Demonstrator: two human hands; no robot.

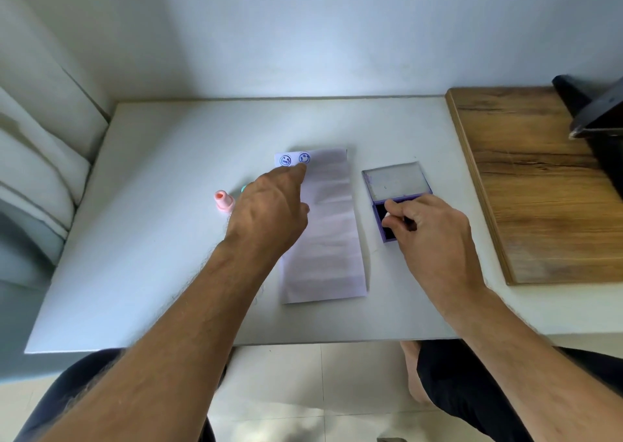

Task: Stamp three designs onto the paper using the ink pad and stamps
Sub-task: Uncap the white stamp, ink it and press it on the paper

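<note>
A long white paper strip (328, 239) lies in the middle of the white table (161, 226); two blue round face prints (295, 159) sit side by side at its far left end. My left hand (269, 212) presses straight fingers on the paper's left edge just below the prints. To the right lies the purple ink pad (384, 229) with its lid (396, 180) folded back. My right hand (428, 229) pinches a small white stamp (387, 217) down on the dark pad. A pink stamp (223, 200) stands left of my left hand. A green stamp (243, 189) peeks out behind that hand.
A wooden board (539, 185) lies on the right side of the table, with a black object (596, 118) at its far right. White cushions (37, 178) fill the left. The wall stands behind the table; my knees show below its front edge.
</note>
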